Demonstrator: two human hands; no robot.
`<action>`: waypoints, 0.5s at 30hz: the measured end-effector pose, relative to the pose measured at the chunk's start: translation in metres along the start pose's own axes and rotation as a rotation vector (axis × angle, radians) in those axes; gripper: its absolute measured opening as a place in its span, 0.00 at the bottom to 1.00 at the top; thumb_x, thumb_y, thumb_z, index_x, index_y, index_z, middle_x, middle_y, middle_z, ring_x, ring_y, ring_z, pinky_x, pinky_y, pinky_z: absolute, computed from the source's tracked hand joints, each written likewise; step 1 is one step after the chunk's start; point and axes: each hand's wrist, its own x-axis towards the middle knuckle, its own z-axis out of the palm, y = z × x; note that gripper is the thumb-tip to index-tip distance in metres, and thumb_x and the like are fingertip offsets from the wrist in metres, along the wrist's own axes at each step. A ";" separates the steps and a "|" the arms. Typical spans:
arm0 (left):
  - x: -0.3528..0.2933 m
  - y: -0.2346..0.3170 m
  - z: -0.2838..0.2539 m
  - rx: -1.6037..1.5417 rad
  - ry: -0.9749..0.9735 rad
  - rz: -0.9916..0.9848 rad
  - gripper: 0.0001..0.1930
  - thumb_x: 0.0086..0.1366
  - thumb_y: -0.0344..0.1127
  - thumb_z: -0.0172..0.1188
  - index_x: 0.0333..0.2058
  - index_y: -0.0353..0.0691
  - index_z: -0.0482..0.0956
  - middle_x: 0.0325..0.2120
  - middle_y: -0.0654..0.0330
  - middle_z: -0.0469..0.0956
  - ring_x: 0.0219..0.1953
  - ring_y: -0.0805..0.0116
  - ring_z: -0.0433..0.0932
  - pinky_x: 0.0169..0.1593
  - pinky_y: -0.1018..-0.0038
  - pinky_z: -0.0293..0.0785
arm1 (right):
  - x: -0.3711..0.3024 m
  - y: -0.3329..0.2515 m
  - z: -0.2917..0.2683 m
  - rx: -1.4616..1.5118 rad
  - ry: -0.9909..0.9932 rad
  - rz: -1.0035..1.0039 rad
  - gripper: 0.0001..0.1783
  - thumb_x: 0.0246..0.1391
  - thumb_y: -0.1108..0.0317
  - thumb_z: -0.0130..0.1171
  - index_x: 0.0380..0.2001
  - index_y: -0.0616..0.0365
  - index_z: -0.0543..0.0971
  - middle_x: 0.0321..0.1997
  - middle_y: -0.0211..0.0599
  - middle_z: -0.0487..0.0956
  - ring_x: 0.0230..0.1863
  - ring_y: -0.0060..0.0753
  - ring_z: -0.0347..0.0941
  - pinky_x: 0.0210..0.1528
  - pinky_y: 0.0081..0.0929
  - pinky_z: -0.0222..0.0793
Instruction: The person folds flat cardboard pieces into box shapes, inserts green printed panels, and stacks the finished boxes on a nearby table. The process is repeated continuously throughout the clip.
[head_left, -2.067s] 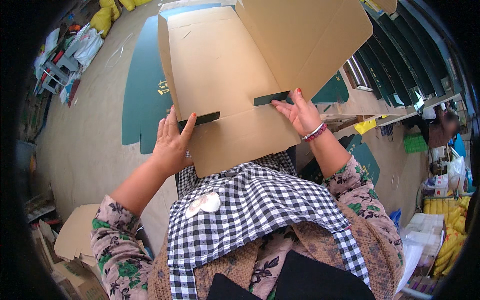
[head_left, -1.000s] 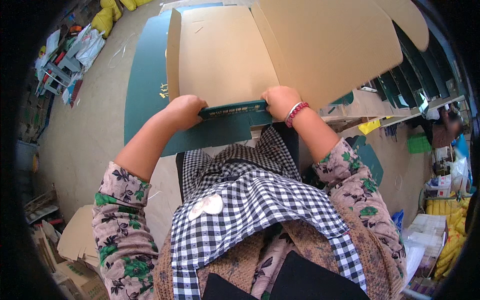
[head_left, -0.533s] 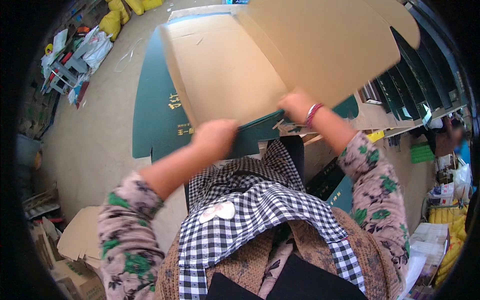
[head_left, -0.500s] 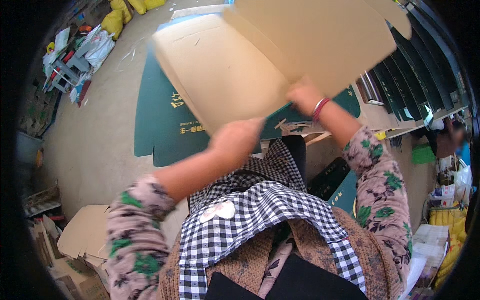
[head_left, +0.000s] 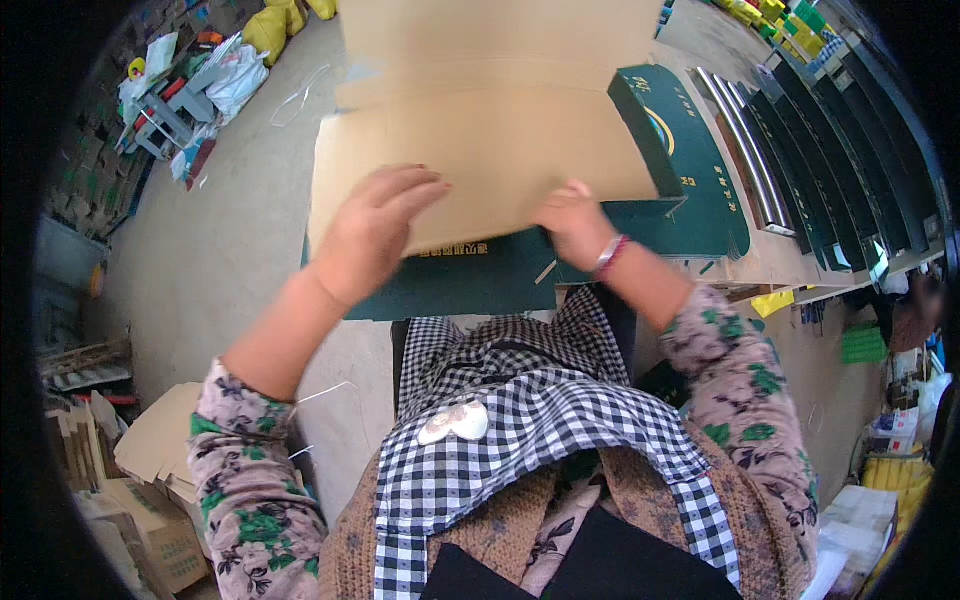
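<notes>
A cardboard box (head_left: 490, 150), plain brown inside and dark green outside, lies unfolded in front of me, with its large panel raised at the far side. Its right side wall (head_left: 643, 130) stands up. My right hand (head_left: 578, 225) is closed on the box's near edge, right of the middle. Over the near left part of the box, my left hand (head_left: 375, 225) has its fingers stretched out and holds nothing; slight blur hides whether it touches the cardboard. Beneath the box lie dark green printed sheets (head_left: 450, 290).
On the right, dark green panels (head_left: 820, 160) stand in a row beside metal rods (head_left: 745, 150) on a wooden bench. Brown cardboard (head_left: 165, 440) is piled at lower left. Yellow sacks (head_left: 268, 30) and a stool with clutter (head_left: 165, 110) stand at far left.
The box has turned, and its large panel has swung from the upper right to the far side. My left hand has let go of the near edge and moved left, its fingers opening.
</notes>
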 end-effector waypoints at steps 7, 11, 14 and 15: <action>0.033 -0.052 0.015 0.752 -0.359 0.209 0.25 0.57 0.33 0.55 0.55 0.46 0.70 0.62 0.57 0.61 0.65 0.56 0.56 0.65 0.61 0.54 | -0.089 0.089 -0.093 -0.419 -0.002 0.135 0.22 0.45 0.77 0.54 0.45 0.42 0.79 0.57 0.36 0.72 0.65 0.48 0.58 0.60 0.48 0.54; 0.053 -0.077 0.063 0.880 -0.503 0.271 0.26 0.55 0.38 0.57 0.55 0.50 0.70 0.62 0.59 0.61 0.66 0.61 0.55 0.66 0.62 0.51 | -0.125 0.057 -0.108 -0.258 -0.203 0.164 0.24 0.42 0.75 0.61 0.46 0.47 0.79 0.59 0.40 0.70 0.66 0.53 0.56 0.63 0.46 0.57; 0.080 -0.090 0.081 0.821 -0.786 0.201 0.23 0.55 0.38 0.58 0.51 0.48 0.73 0.51 0.55 0.74 0.56 0.57 0.69 0.58 0.61 0.63 | -0.144 0.051 -0.105 -0.087 -0.091 0.183 0.21 0.40 0.72 0.64 0.42 0.53 0.79 0.56 0.43 0.72 0.64 0.56 0.59 0.63 0.43 0.59; 0.081 -0.092 0.081 0.735 -0.833 0.130 0.20 0.55 0.37 0.58 0.49 0.46 0.74 0.46 0.54 0.76 0.51 0.55 0.72 0.54 0.61 0.67 | -0.145 0.050 -0.106 -0.027 -0.118 0.174 0.19 0.41 0.72 0.64 0.41 0.54 0.79 0.54 0.43 0.73 0.63 0.54 0.60 0.63 0.42 0.60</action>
